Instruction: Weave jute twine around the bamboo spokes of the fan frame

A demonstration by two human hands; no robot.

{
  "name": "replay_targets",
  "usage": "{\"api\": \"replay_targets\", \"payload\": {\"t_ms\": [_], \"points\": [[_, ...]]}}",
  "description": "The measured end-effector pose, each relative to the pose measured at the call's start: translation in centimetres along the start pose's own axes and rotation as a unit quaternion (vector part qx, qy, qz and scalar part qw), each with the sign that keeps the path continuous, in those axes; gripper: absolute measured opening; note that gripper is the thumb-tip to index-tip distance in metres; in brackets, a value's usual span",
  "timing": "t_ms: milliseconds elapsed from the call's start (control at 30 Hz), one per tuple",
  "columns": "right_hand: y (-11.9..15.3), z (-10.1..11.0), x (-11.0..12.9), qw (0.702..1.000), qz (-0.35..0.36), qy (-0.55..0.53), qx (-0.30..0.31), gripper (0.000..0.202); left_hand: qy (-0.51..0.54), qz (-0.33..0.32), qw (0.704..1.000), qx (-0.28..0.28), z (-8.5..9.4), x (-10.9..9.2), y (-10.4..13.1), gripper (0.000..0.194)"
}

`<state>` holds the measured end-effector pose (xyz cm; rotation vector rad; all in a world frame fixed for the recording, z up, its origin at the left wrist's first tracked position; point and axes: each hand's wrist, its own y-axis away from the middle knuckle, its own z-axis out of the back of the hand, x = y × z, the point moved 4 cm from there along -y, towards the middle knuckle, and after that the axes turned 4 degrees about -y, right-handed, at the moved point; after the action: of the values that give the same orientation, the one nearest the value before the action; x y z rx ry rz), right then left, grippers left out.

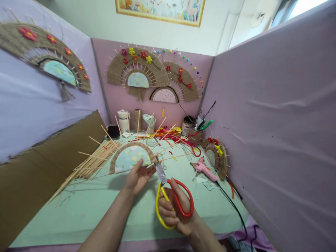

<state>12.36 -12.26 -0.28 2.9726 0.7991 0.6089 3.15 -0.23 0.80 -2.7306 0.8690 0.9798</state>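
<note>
My left hand (139, 178) grips a half-round fan (132, 157) by its lower edge, thumb on the front. The fan has pale blue floral fabric, a woven twine rim (114, 159) and several thin wooden sticks (109, 132) fanning outward. My right hand (174, 208) is wrapped around the handles of a pair of scissors (162, 175), one yellow and one red. The scissor blades point up at the fan's lower right corner, touching or very near the twine there; I cannot tell whether they close on it.
Loose wooden sticks (91, 159) lie left beside a cardboard panel (52, 164). A pink glue gun (206, 169) with a black cord rests right, near a small finished fan (222, 157). Behind stand a white jar (124, 120), a twine spool (137, 119) and a tool pot (196, 135).
</note>
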Motion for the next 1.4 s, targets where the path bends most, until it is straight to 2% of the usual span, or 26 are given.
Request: {"api": "replay_targets", "payload": {"t_ms": [200,433,500,567,633,700,733,800,867,900,933,967,1000,1100,1200,1233,1267,1300,1333,1400], "points": [[-0.3,0.2,-0.3,1.000,-0.014,-0.010,-0.021,0.059,-0.004,-0.002,1.000,0.007,-0.2,0.0,0.1,0.049],[0.2,0.9,-0.7,0.997,-0.013,0.015,-0.075,0.053,0.003,-0.002,1.000,0.020,-0.2,-0.1,0.0,0.047],[0.8,1.3,-0.8,0.995,-0.017,0.047,-0.087,0.051,0.001,-0.008,1.000,0.019,-0.1,-0.2,0.0,0.046],[1.6,2.1,-0.1,0.986,0.005,0.108,-0.124,0.050,0.002,-0.014,1.000,0.012,0.0,-0.3,0.0,0.046],[2.2,3.1,1.8,0.957,0.060,0.214,-0.188,0.048,0.006,-0.019,1.000,0.005,0.1,-0.3,0.0,0.046],[2.2,4.0,4.9,0.888,0.124,0.359,-0.257,0.044,0.008,-0.021,1.000,-0.001,0.2,-0.3,0.0,0.046],[1.9,4.4,6.7,0.837,0.147,0.438,-0.292,0.041,0.008,-0.022,1.000,-0.003,0.2,-0.3,0.0,0.046],[0.7,5.3,10.3,0.701,0.179,0.572,-0.386,0.032,0.010,-0.023,1.000,-0.005,0.1,-0.3,0.0,0.046],[-1.4,5.7,13.2,0.553,0.187,0.689,-0.429,0.022,0.011,-0.024,1.000,-0.007,0.0,-0.4,0.0,0.046],[-2.7,5.9,14.2,0.494,0.177,0.729,-0.440,0.019,0.012,-0.024,1.000,-0.008,0.0,-0.4,0.0,0.046],[-3.9,6.2,14.9,0.452,0.160,0.756,-0.446,0.019,0.012,-0.023,1.000,-0.011,0.0,-0.4,0.0,0.046],[-5.1,6.4,15.4,0.422,0.152,0.773,-0.449,0.021,0.013,-0.024,1.000,-0.014,0.0,-0.4,0.0,0.046],[-6.2,6.6,15.7,0.412,0.149,0.777,-0.452,0.023,0.015,-0.026,0.999,-0.018,0.0,-0.4,0.1,0.046],[-8.1,6.9,15.8,0.400,0.147,0.782,-0.455,0.026,0.019,-0.029,0.999,-0.028,0.0,-0.4,0.0,0.045],[-8.1,6.5,15.3,0.378,0.168,0.793,-0.447,0.027,0.022,-0.033,0.999,-0.028,0.2,-0.4,-0.1,0.045],[-7.7,6.2,15.0,0.383,0.185,0.794,-0.435,0.026,0.023,-0.036,0.999,-0.029,0.2,-0.4,-0.1,0.044],[-7.3,5.8,14.6,0.404,0.207,0.787,-0.418,0.024,0.024,-0.041,0.998,-0.033,0.3,-0.4,-0.2,0.043],[-6.8,5.4,14.1,0.444,0.228,0.771,-0.395,0.021,0.025,-0.047,0.998,-0.039,0.4,-0.4,-0.2,0.041],[-6.3,5.1,13.5,0.505,0.243,0.741,-0.369,0.017,0.026,-0.055,0.997,-0.048,0.5,-0.4,-0.3,0.039],[-5.5,4.5,12.0,0.665,0.239,0.634,-0.312,0.017,0.030,-0.064,0.995,-0.066,0.7,-0.4,-0.4,0.036]]}}
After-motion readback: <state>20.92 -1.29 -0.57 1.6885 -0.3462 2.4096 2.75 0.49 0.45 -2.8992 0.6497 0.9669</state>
